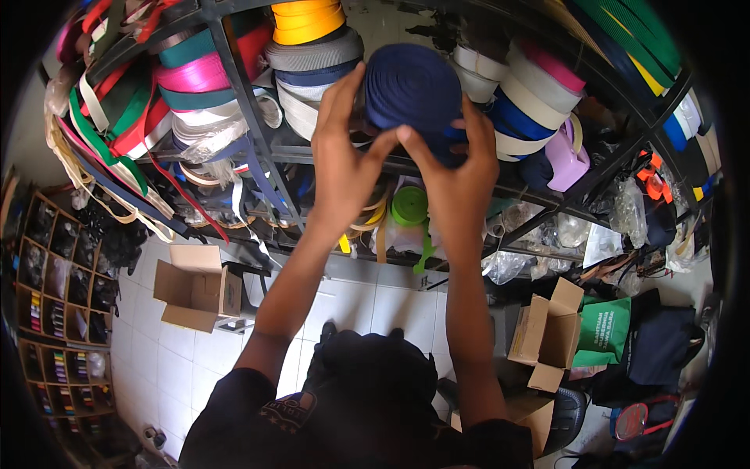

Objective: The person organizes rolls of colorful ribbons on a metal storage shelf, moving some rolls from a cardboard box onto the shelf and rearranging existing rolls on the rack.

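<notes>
Both arms reach up to the metal shelf rack, where a big roll of dark blue strap sits at the front edge of a shelf among other rolls. The left hand presses against the roll's left side, its fingers spread upward along it and the thumb hooked under the lower edge. The right hand cups the roll from below and from the right, fingers curled round its rim, so the roll is grasped between the two hands. Just left of it stands a stack of rolls, a yellow roll on top with a grey roll beneath, and to the right lie white rolls with a pink one above. A small green roll sits on the shelf below, between the wrists. Down on the white tiled floor an open cardboard box stands to the left, another cardboard box to the right beside a green bag.
</notes>
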{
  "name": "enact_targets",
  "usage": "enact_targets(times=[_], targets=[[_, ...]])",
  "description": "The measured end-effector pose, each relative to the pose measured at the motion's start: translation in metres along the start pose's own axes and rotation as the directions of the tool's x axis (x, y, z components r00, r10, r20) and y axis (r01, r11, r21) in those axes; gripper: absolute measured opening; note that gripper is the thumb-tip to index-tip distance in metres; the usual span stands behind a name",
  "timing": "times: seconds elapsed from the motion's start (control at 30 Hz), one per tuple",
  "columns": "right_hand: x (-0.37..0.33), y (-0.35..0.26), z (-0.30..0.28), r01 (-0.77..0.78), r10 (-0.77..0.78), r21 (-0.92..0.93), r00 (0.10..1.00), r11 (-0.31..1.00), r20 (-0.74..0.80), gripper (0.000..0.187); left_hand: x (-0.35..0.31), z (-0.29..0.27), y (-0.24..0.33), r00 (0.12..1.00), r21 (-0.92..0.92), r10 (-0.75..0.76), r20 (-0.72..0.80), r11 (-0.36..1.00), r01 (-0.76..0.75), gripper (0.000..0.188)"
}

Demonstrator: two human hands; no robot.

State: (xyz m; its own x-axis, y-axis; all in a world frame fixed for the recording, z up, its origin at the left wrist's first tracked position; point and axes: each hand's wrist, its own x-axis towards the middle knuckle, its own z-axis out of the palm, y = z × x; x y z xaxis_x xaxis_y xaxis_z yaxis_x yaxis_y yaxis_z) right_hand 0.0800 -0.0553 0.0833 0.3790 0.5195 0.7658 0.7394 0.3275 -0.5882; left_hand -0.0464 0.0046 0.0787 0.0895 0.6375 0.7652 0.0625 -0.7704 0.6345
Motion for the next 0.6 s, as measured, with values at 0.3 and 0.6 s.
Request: enact_targets(times=[0.3,0.6], targets=[[0.058,-0.007,0.044,-0.030,0.030,-0.112,1.000,0.993,-0.009,0.066,0.070,0.005,-0.017,0.997,0.138,-0.073,0.013,0.988,0.070,0.067],[0.078,0.006,0.061,-0.108,0.133,-0.212,0.985,0.971,0.106,0.050,0.082,0.023,-0.034,0.993,0.176,-0.109,0.049,0.979,0.098,0.058]])
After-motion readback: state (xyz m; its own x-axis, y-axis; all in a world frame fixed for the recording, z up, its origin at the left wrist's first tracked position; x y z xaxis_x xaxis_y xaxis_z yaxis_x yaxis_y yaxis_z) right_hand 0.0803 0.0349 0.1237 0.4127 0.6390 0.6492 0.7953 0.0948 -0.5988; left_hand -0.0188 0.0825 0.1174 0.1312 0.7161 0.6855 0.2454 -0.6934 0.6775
